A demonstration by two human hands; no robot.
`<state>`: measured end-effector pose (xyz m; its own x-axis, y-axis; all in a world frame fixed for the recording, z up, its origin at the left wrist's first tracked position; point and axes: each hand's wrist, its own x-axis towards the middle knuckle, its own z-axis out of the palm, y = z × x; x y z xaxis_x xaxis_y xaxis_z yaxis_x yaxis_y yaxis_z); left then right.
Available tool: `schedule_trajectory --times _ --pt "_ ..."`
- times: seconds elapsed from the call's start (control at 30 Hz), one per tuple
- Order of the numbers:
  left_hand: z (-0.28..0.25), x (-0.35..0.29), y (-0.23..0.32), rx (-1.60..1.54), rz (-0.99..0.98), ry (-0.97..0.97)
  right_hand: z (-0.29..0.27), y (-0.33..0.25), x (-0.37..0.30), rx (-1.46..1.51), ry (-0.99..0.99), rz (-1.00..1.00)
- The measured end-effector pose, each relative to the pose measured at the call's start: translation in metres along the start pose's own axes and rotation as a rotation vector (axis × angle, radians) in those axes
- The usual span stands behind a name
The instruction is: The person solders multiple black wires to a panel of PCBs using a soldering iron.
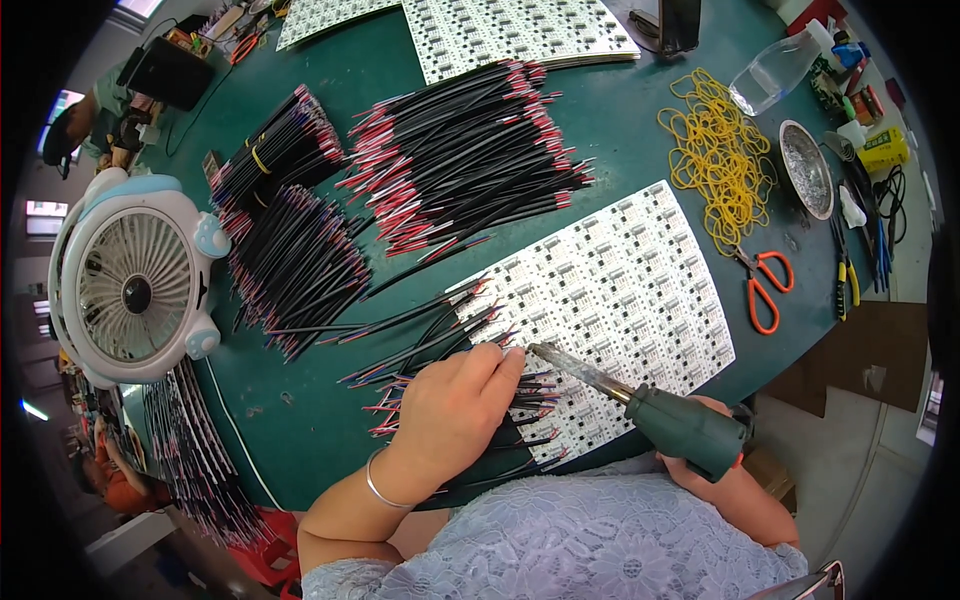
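Note:
A white sheet of circuit boards lies on the green table in front of me, with short black cables along its left edge, their coloured wire ends on the boards. My left hand is closed in a pinch over that edge, on a black cable mostly hidden by the fingers. My right hand grips a green soldering gun, which covers part of the hand. The gun's metal tip points left and reaches the boards beside my left fingertips.
Piles of black cables lie beyond the sheet, with more boards behind. A fan stands at left. At right are yellow rubber bands, orange-handled scissors, a metal bowl and a clear bottle.

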<state>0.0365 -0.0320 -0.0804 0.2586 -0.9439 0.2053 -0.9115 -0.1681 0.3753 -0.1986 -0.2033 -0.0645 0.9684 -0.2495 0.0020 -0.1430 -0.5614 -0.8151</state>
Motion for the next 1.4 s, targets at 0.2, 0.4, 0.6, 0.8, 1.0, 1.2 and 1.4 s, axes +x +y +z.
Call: schedule_trajectory --times 0.2,0.4,0.6,0.8,1.0,1.2,1.4 --pt "-0.003 0.001 0.004 -0.020 -0.054 -0.032 -0.001 -0.007 0.001 -0.132 0.000 0.043" --pt "-0.002 0.000 0.005 -0.032 -0.083 -0.041 -0.002 -0.005 0.003 -0.129 -0.049 0.010" --pt "-0.001 -0.001 0.004 -0.029 -0.089 -0.030 -0.001 -0.005 0.004 -0.126 -0.002 0.009" --pt "-0.002 0.000 0.005 -0.009 -0.081 -0.038 0.003 -0.002 -0.006 0.003 0.089 0.127" --pt "-0.002 0.000 0.000 -0.017 -0.017 -0.011 0.006 0.000 -0.010 0.073 0.105 0.121" --pt "0.000 0.001 -0.002 -0.040 0.019 0.015 0.003 -0.003 -0.008 -0.109 0.014 0.039" --pt "0.000 0.000 -0.001 -0.025 0.022 0.001 0.004 0.002 -0.010 -0.201 0.046 -0.057"
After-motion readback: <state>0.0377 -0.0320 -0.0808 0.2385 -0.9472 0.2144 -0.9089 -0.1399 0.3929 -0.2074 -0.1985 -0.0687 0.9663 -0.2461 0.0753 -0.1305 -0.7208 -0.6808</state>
